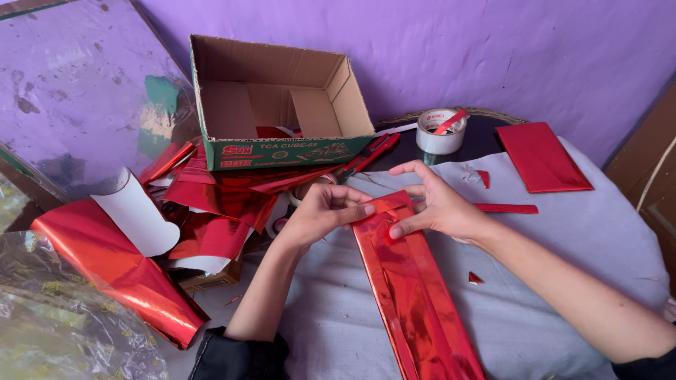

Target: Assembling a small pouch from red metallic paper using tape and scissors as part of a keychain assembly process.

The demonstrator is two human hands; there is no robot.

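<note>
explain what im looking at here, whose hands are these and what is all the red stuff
There is one picture, taken by a camera worn on a person's head and looking down, so the two bare hands are that person's own. No machine is involved.

The left hand and the right hand both pinch the far end of a long strip of shiny red foil paper, which lies on a grey cloth over the table. The grip is with the fingertips, at the folded end.

Around them: an open cardboard box lying on its side on a heap of more red foil sheets, a partly unrolled roll of red foil on the left, a roll of white tape, a flat folded red rectangle, and small red scraps. Behind is a purple wall.
</note>
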